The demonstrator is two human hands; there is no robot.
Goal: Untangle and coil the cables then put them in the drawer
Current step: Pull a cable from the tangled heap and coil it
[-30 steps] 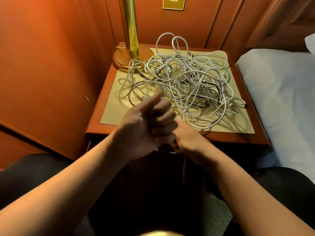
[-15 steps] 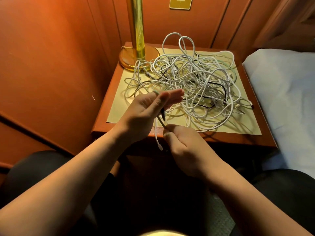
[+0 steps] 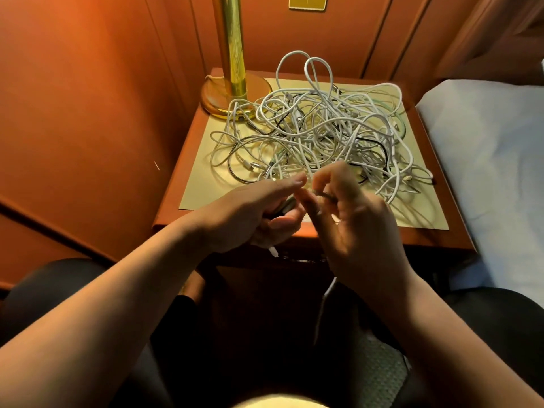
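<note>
The cables [image 3: 318, 134] lie in one loose tangle on the surface [image 3: 426, 240], on a pale mat [image 3: 203, 178] that covers most of the top; most strands are white, a few are black; two white loops stand up at the far side of the heap; the near edge of the tangle runs right up to the fingertips of both hands.

The left hand [image 3: 259, 213] hovers over the near edge of the surface, fingers pointing right and lightly curled round a dark cable [image 3: 284, 208] that crosses its palm; a white plug [image 3: 273, 251] pokes out beneath the hand. The right hand [image 3: 356, 219] is just beside it, fingers raised and bent, pinching a thin strand [image 3: 322, 195] between thumb and fingers; motion blurs the fingers, so the exact grip is hard to read. The two hands nearly touch at the fingertips.

A white cable [image 3: 323, 304] hangs down from under the right hand in front of the dark cabinet front; no drawer can be told apart in that shadow.

A brass lamp [image 3: 232, 63] stands at the far left corner, its round base touching the edge of the tangle; a bed [image 3: 488, 148] with a pale sheet sits just right of the surface; orange wood panelling [image 3: 88, 98] rises behind and to the left.
</note>
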